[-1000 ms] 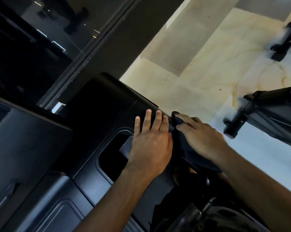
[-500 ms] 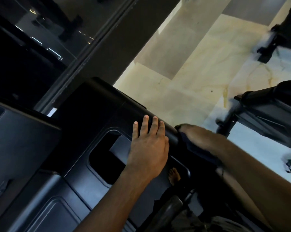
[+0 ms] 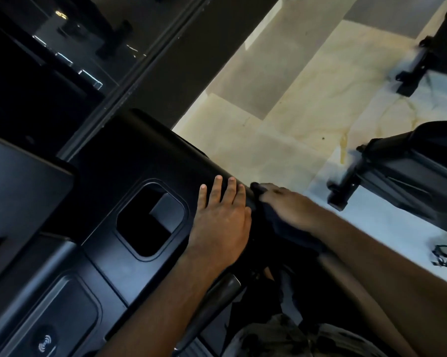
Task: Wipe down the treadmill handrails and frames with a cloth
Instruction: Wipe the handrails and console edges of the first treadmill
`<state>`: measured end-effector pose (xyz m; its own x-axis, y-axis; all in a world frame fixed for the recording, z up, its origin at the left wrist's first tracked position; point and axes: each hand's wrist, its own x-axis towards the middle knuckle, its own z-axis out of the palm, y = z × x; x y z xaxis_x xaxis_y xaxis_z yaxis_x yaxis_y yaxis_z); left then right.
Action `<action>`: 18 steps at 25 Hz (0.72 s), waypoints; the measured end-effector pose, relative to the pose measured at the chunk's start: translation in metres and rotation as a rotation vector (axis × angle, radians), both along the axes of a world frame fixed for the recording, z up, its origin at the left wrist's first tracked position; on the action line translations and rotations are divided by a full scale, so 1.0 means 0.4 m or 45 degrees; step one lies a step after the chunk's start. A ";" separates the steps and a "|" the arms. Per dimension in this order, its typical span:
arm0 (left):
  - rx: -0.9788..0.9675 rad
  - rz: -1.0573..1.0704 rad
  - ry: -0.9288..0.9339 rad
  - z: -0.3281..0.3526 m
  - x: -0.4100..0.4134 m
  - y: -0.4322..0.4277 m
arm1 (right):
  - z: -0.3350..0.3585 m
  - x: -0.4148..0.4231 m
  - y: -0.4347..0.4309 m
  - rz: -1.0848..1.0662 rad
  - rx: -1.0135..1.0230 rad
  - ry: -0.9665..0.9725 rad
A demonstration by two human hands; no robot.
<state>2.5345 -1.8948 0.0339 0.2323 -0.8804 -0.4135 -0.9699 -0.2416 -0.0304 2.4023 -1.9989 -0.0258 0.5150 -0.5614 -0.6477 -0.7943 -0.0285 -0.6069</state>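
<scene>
My left hand (image 3: 221, 222) lies flat with straight fingers on the black treadmill console (image 3: 129, 256), just right of its rectangular cup recess (image 3: 150, 220). My right hand (image 3: 286, 206) presses a dark cloth (image 3: 286, 229) against the console's right edge, where the frame rounds down. The cloth hangs below the hand, and its fingertips are blurred, so the grip on the cloth is unclear. A dark handrail (image 3: 212, 302) runs downward between my forearms.
A dark glass wall (image 3: 62, 60) stands behind the console. Beige marble floor (image 3: 281, 119) lies to the right. Other black machines (image 3: 402, 173) stand at the right edge, one more at top right (image 3: 433, 57). A small black object (image 3: 443, 253) lies on the floor.
My right hand has slid with the cloth along the console's right edge, turning sideways. The left hand stays flat in place. The view has shifted slightly.
</scene>
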 end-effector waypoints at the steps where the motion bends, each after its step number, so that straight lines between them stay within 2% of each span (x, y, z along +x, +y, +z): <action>1: 0.007 0.003 0.008 0.002 -0.011 0.003 | 0.005 -0.008 -0.010 0.008 0.104 0.055; 2: 0.014 0.007 0.017 0.005 -0.021 0.006 | -0.010 -0.017 -0.006 0.037 0.064 0.055; 4: 0.017 0.005 0.019 0.009 -0.038 0.007 | -0.010 -0.044 0.039 0.163 -0.199 0.094; 5: 0.011 -0.005 0.016 0.007 -0.048 0.011 | -0.009 -0.055 0.048 0.209 -0.232 0.084; 6: 0.010 -0.019 0.007 0.006 -0.056 0.012 | -0.009 -0.058 0.033 0.178 -0.158 0.047; 7: 0.009 -0.024 -0.005 0.007 -0.064 0.014 | -0.022 -0.067 0.015 0.270 -0.197 0.041; 9: 0.014 -0.023 -0.016 0.010 -0.080 0.013 | -0.010 -0.078 0.016 0.410 -0.238 0.132; 10: 0.023 -0.022 -0.015 0.010 -0.084 0.010 | -0.016 -0.084 0.031 0.349 -0.257 0.174; 11: 0.030 -0.024 -0.012 0.008 -0.090 0.009 | -0.008 -0.094 0.055 0.349 -0.388 0.150; 14: 0.009 -0.053 -0.026 0.001 -0.108 0.011 | -0.026 -0.118 0.029 0.314 -0.204 -0.042; 15: 0.009 -0.052 -0.029 0.003 -0.115 0.014 | -0.030 -0.122 0.010 0.370 -0.201 -0.004; 18: 0.042 -0.040 -0.012 0.010 -0.134 0.017 | -0.009 -0.153 0.050 0.178 -0.160 0.184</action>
